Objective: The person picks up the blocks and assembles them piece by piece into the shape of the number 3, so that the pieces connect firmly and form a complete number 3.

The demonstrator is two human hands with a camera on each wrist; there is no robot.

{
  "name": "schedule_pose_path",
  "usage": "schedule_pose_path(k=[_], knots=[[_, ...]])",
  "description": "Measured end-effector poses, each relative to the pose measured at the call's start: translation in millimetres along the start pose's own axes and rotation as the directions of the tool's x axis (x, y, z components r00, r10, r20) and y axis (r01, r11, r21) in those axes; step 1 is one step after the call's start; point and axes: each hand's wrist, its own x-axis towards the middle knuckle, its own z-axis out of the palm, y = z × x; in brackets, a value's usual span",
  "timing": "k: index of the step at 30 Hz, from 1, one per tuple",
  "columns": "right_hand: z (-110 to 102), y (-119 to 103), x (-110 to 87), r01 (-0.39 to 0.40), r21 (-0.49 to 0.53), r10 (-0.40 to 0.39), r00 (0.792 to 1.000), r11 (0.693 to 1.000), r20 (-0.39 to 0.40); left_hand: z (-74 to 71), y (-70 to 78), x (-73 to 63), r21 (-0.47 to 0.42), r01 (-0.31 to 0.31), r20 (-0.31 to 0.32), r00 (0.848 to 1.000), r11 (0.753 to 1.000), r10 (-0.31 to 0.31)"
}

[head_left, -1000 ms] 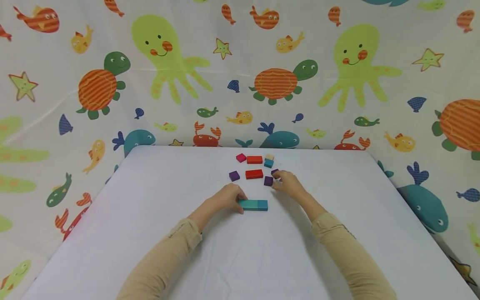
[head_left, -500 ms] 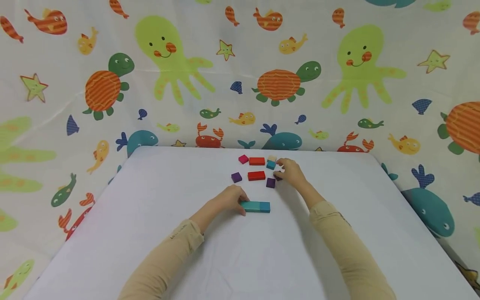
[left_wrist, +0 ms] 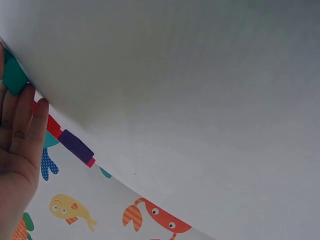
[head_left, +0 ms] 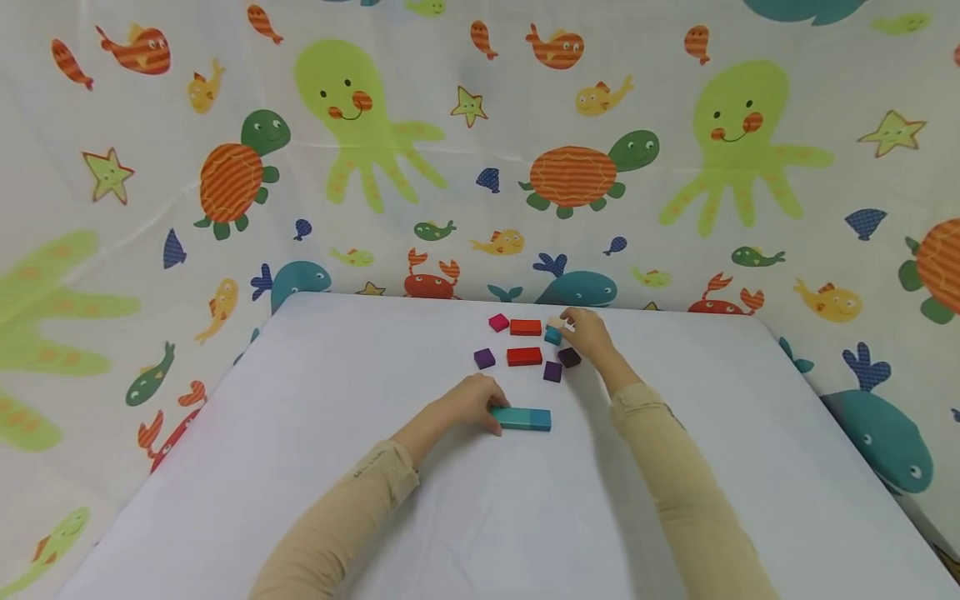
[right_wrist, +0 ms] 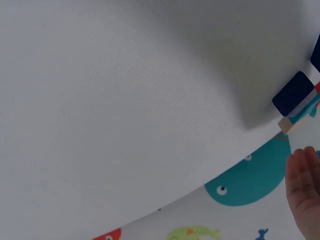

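Observation:
In the head view my left hand (head_left: 471, 402) holds the left end of a teal block (head_left: 513, 417) between thumb and fingers. A blue block (head_left: 540, 420) lies end to end against it. The left wrist view shows the fingers along the teal block (left_wrist: 15, 76). My right hand (head_left: 591, 335) is over the back of the group, fingertips beside a cream block (head_left: 556, 322) and a small blue block (head_left: 552, 335). In the right wrist view the fingers of the right hand (right_wrist: 304, 180) look fairly straight, with no block seen in them. A dark purple block (head_left: 569, 357) lies just below that hand.
Two red blocks (head_left: 524, 357) lie one behind the other, with a pink block (head_left: 498, 322) at the back left. Purple blocks (head_left: 484, 358) flank the front red one. The white table (head_left: 337, 375) ends at a patterned cloth (head_left: 450, 167).
My right hand has moved back from the dark purple block to beside the cream and small blue blocks. The left hand stays on the teal block. The head view has shifted slightly.

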Motion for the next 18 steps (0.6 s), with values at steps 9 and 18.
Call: schedule_pose_path(k=[9, 18], knots=[[15.5, 1.6, 12.9, -0.050, -0.036, 0.051, 0.998, 0.998, 0.032, 0.9, 1.0, 2.9, -0.001, 0.026, 0.003, 1.000, 1.000, -0.026], [21.1, -1.8, 16.7, -0.040, -0.100, 0.043, 0.999, 0.994, 0.025, -1.2, 3.2, 4.3, 0.005, 0.032, 0.004, 0.999, 0.999, -0.032]])
